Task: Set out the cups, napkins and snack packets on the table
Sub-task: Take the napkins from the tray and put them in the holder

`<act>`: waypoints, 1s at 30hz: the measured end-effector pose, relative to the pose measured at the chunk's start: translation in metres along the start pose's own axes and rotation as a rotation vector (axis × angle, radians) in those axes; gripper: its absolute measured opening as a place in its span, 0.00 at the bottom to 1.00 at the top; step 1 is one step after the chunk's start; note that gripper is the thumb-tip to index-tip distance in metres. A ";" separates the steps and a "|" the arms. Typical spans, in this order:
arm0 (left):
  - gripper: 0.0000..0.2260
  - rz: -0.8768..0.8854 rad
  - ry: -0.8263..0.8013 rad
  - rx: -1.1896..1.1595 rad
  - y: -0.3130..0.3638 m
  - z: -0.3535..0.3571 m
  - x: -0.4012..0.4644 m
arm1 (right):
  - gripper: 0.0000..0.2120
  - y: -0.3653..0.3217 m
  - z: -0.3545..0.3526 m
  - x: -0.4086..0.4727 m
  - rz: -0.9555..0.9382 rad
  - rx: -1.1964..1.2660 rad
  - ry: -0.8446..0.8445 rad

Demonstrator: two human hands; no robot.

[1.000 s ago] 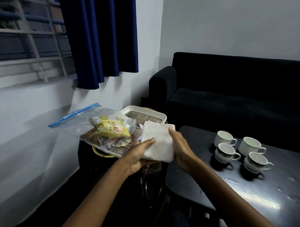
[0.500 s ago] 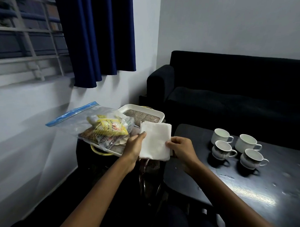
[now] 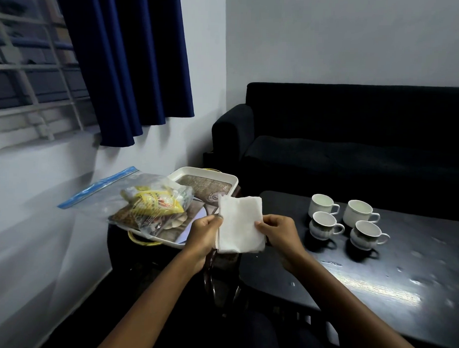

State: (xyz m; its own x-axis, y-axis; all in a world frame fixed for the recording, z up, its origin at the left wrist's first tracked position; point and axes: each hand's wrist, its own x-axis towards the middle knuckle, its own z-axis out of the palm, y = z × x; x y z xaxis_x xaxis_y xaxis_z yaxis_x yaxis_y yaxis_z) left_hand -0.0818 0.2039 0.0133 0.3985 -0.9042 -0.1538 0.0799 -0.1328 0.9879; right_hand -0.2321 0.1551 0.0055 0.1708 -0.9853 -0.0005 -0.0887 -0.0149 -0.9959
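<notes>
A stack of white napkins (image 3: 239, 223) hangs in the air between the tray and the black table. My left hand (image 3: 204, 234) pinches its left edge and my right hand (image 3: 278, 234) pinches its right edge. Several white cups (image 3: 347, 221) stand grouped on the black table (image 3: 375, 283) at the right. A clear zip bag (image 3: 134, 199) with yellow snack packets (image 3: 154, 203) inside lies on a white tray (image 3: 169, 240) to the left of my hands.
A second white tray (image 3: 205, 177) sits behind the first on a dark side stand. A black sofa (image 3: 354, 141) runs along the back wall behind the table. A blue curtain (image 3: 128, 66) and a barred window are at the left.
The napkin stack has risen a little and turned more upright. My left hand shifted from cupping it underneath to pinching its left edge; my right hand slid to the right edge.
</notes>
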 end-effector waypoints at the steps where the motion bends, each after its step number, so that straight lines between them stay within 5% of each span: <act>1: 0.09 -0.018 -0.010 0.000 0.000 0.001 -0.003 | 0.07 0.000 -0.004 -0.002 0.000 0.002 0.009; 9: 0.02 0.011 0.078 0.020 -0.010 0.025 -0.026 | 0.05 0.006 -0.041 -0.017 0.000 -0.009 0.051; 15: 0.09 0.099 0.090 0.130 -0.016 0.059 -0.042 | 0.03 0.005 -0.074 -0.029 -0.010 -0.058 0.116; 25: 0.05 0.297 -0.074 0.345 -0.016 0.157 -0.066 | 0.01 0.023 -0.161 -0.064 -0.001 -0.010 0.317; 30: 0.06 0.318 -0.196 0.356 -0.028 0.228 -0.081 | 0.09 0.035 -0.223 -0.085 -0.016 0.010 0.516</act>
State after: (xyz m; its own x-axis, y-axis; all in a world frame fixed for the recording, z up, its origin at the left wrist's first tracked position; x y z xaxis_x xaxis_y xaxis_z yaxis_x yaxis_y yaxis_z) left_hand -0.3247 0.1883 0.0025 0.1707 -0.9769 0.1282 -0.3468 0.0622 0.9359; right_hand -0.4686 0.2009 -0.0096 -0.3350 -0.9405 0.0563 -0.0798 -0.0312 -0.9963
